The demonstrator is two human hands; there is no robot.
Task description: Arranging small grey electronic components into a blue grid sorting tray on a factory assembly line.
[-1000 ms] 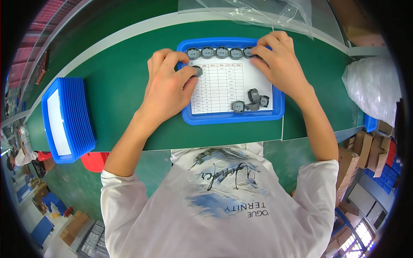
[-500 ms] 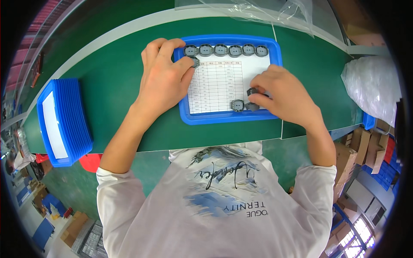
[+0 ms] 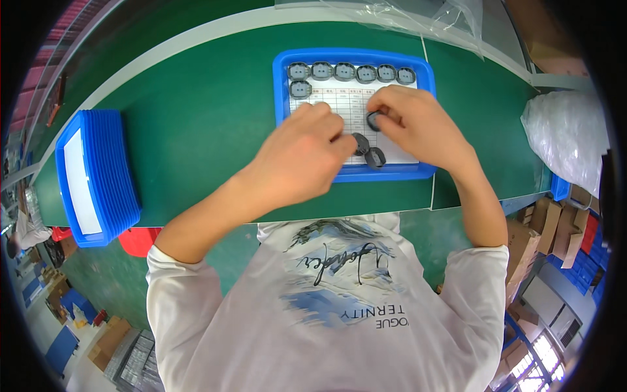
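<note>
Green bench (image 3: 196,124) below, left hand (image 3: 300,151) has moved rightward, grip unclear; right hand (image 3: 418,123) pinches 1 grey part (image 3: 373,121).

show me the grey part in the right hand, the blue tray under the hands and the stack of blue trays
Held grey part (image 3: 373,121): head view, on its visible dark side.
Blue tray (image 3: 395,172): head view, on its near edge.
Stacked blue trays (image 3: 116,176): head view, on the nested side walls.

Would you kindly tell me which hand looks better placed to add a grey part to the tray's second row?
Probably the right hand: it has a grey part pinched, while the left hand is by a loose part lower in the tray and does not clearly grip it.
</note>
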